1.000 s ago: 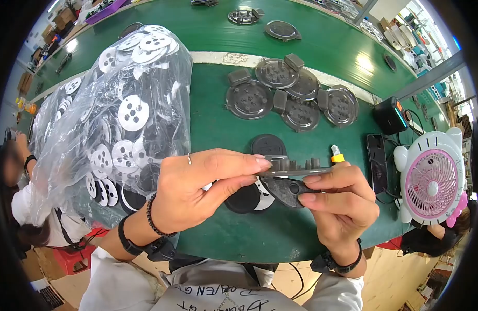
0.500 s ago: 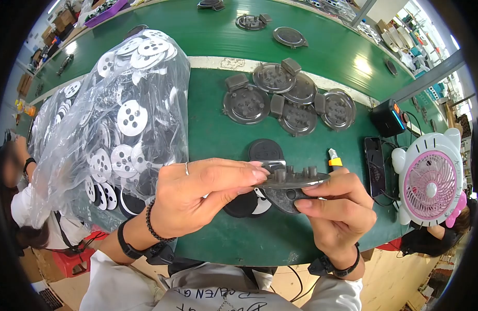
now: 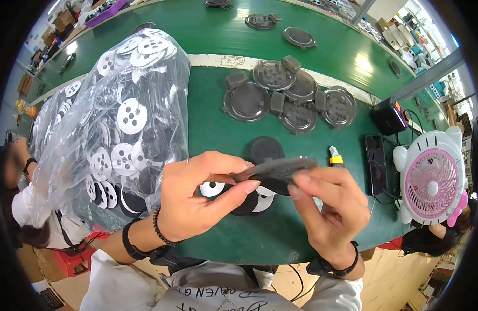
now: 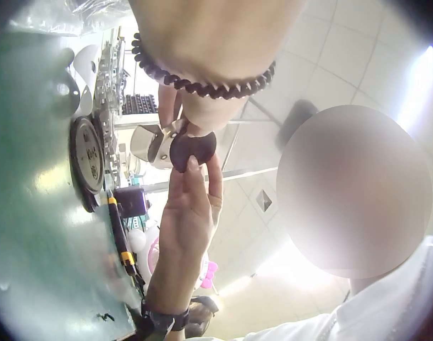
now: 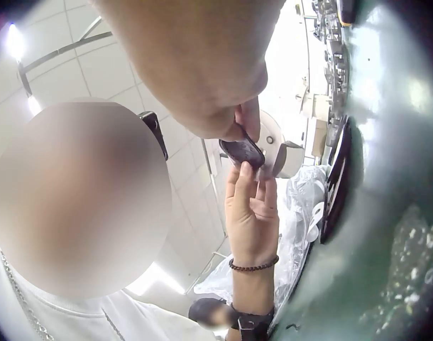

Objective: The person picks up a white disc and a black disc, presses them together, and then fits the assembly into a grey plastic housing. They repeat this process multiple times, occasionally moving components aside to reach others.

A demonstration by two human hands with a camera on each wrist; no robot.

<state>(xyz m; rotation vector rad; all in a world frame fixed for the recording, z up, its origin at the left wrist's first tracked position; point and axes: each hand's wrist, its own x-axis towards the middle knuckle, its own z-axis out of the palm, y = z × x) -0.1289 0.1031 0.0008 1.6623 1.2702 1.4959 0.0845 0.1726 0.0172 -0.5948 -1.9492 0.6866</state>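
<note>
The green desk carries all parts, with a pale strip along its far edge. A clear plastic bag, filled with white perforated discs, occupies the left side of the desk. Five round translucent grey covers form an overlapping cluster just inside the far edge. A white and pink fan stands at the right edge. The left hand pinches the left rim of a grey cover between thumb and fingers; the right hand pinches the opposite rim in the same way. This held grey cover is tilted and raised above the middle of the desk. A dark disc shows directly beneath it; contact between the two cannot be determined. A phone lies near the right edge, just beside a black box at the far right corner. A black round pad rests beyond the held cover, between it and the cluster. A yellow-collared cutter lies beyond the right hand.
</note>
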